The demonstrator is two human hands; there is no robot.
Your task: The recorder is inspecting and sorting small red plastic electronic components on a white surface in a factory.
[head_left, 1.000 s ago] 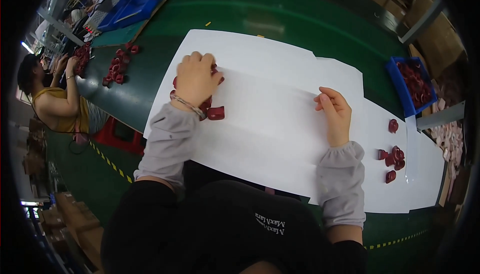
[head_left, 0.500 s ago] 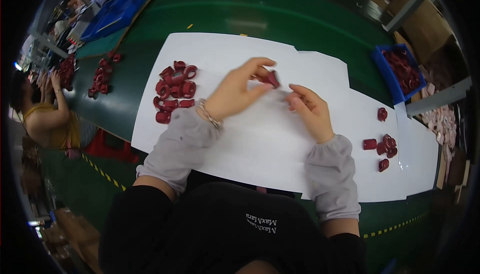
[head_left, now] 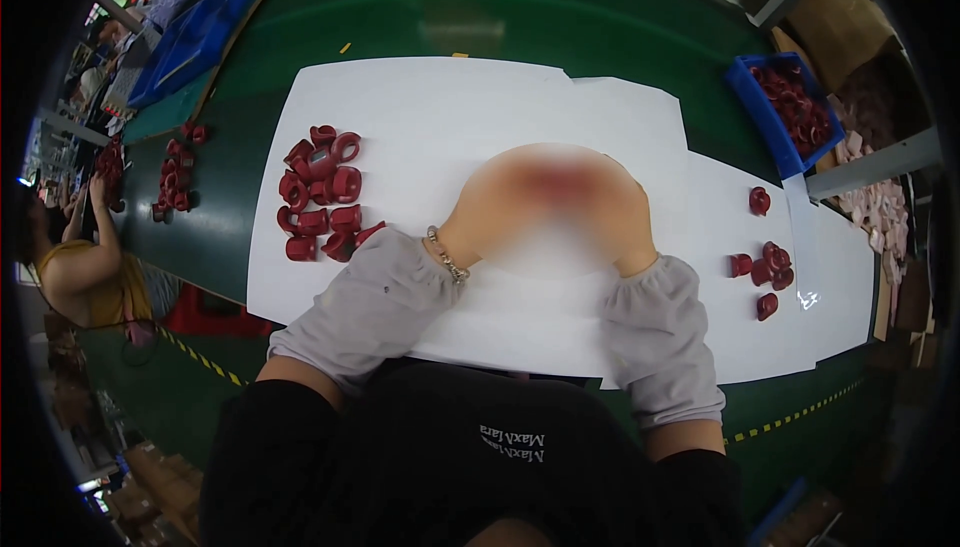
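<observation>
Over the middle of the white sheet (head_left: 440,97), my left hand (head_left: 490,197) and my right hand (head_left: 625,212) are close together. Between them shows a blurred dark red part (head_left: 563,184), apparently in my left hand. The fingers of both hands are smeared, so I cannot tell whether my right hand grips it too. Left of my left hand sits a pile of dark red ring-shaped parts (head_left: 320,177), glossy and curved. A smaller group of similar red parts (head_left: 772,265) lies on the paper to the right of my right hand.
A blue bin (head_left: 795,162) full of red parts stands at the far right, near pale pink pieces (head_left: 870,197). On the green table to the left are more red parts (head_left: 175,177) and a blue tray (head_left: 195,42). A person in yellow (head_left: 85,272) works at far left.
My hands have come together around the red part, which my left hand held apart from my right before. The view has shifted slightly, and the fingers are now blurred.
</observation>
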